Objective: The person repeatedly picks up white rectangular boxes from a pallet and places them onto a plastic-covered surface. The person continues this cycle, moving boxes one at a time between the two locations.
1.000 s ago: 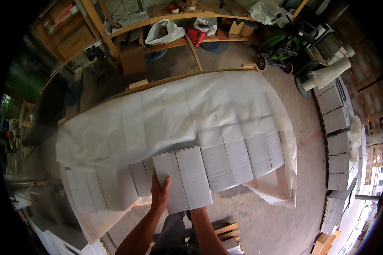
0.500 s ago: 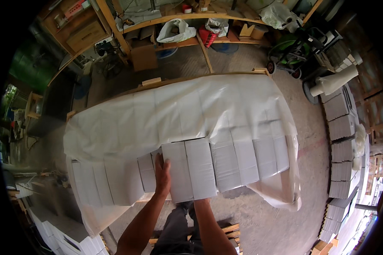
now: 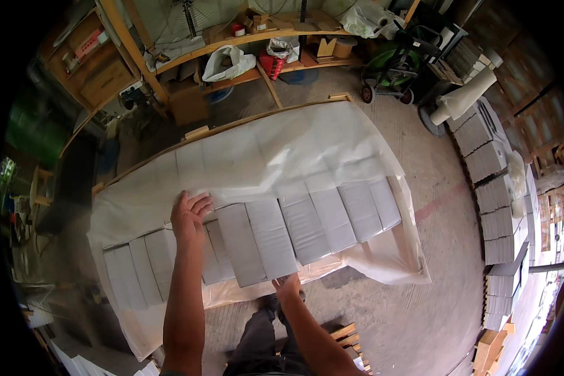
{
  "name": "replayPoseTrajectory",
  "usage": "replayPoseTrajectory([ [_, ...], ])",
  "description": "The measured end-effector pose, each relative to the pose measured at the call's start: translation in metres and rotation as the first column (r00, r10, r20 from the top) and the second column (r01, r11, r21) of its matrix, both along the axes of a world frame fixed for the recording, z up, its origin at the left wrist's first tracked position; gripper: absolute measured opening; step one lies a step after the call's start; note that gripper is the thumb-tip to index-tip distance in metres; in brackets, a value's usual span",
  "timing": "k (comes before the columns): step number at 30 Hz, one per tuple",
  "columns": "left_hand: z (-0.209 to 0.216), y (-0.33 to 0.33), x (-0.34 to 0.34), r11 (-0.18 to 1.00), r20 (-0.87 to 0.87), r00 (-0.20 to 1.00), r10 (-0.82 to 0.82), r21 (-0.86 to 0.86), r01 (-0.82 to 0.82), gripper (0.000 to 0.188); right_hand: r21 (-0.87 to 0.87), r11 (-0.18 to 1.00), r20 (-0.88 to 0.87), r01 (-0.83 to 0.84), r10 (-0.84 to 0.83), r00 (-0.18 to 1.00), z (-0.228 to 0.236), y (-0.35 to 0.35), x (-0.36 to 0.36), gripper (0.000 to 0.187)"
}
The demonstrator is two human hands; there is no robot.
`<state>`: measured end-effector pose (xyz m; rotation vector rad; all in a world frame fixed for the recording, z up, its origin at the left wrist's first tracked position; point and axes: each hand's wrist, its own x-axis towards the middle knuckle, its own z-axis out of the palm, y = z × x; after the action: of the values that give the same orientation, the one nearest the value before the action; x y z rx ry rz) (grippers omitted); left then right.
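Note:
A row of white rectangular packs (image 3: pixel 315 224) lies side by side, its far part covered by a translucent plastic sheet (image 3: pixel 232 156). In the middle, a pair of white packs (image 3: pixel 254 241) juts out toward me past its neighbours. My right hand (image 3: pixel 286 283) grips the near lower edge of this pair, its fingers partly hidden beneath. Left of the pair, my left hand (image 3: pixel 189 216) is at the sheet's near edge, fingers spread and holding nothing that I can see. More packs (image 3: pixel 135 266) stand at the left end of the row.
A wooden shelf (image 3: pixel 257 34) with bags runs along the back. A wheeled cart (image 3: pixel 391 69) and a plastic roll (image 3: pixel 464 97) stand at the back right. Stacked white-grey sheets (image 3: pixel 498 207) line the right side. A slatted wooden pallet (image 3: pixel 348 338) lies near my feet.
My left hand has left the side of the pack pair and moved up and left to the sheet's edge. My right hand stays at the pair's near end. The view has shifted and turned.

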<state>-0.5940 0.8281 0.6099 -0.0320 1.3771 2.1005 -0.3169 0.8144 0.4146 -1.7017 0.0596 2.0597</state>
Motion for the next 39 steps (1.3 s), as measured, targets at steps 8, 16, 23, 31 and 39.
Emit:
replayPoseTrajectory([
  [8,-0.059,-0.021,0.103,0.547,-0.601,0.409,-0.687,-0.798,-0.255,0.062,0.088,0.978,-0.177,0.189,-0.172,0.969,0.015,-0.002,-0.039,0.05],
  [16,-0.062,-0.018,0.128,0.395,-0.488,0.341,-0.804,-0.866,-0.307,0.072,0.344,0.88,-0.406,0.326,-0.174,0.897,0.073,0.023,-0.063,0.05],
  [23,-0.066,-0.007,0.131,0.382,-0.495,0.292,-0.819,-0.848,-0.366,0.067,0.223,0.904,-0.269,0.364,-0.302,0.915,0.045,0.014,-0.056,0.051],
  [31,-0.072,-0.004,0.157,0.332,-0.45,0.277,-0.849,-0.862,-0.383,0.068,0.443,0.79,0.465,-0.424,0.202,0.862,-0.098,-0.074,0.086,0.045],
  [39,-0.1,-0.019,0.141,0.328,-0.468,0.238,-0.851,-0.827,-0.456,0.077,-0.01,1.0,0.52,0.001,0.005,0.854,-0.051,-0.28,0.343,0.034],
])
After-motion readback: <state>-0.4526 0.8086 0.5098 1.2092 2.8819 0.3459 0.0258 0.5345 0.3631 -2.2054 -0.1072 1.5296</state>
